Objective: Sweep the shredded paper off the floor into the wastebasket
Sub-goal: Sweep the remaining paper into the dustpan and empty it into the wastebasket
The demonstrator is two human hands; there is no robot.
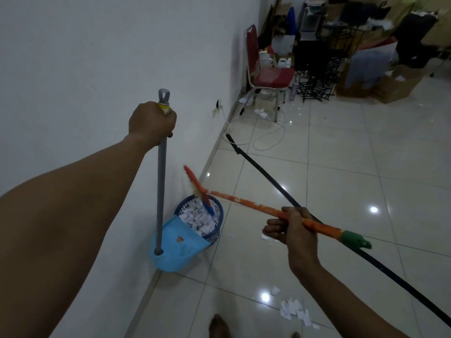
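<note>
Paper shreds (294, 311): light, loose, scatter easily. Some lie well apart from wastebasket (217, 211), nearer the person. Left hand (152, 123) grips dustpan (175, 242) handle top; right hand (290, 228) grips broom (246, 202) mid-shaft.

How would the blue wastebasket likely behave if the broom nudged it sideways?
The wastebasket looks like thin mesh plastic holding only shredded paper, so probably light and apt to slide on the glossy tiled floor. The tilted dustpan resting on its rim may steady it somewhat.
</note>
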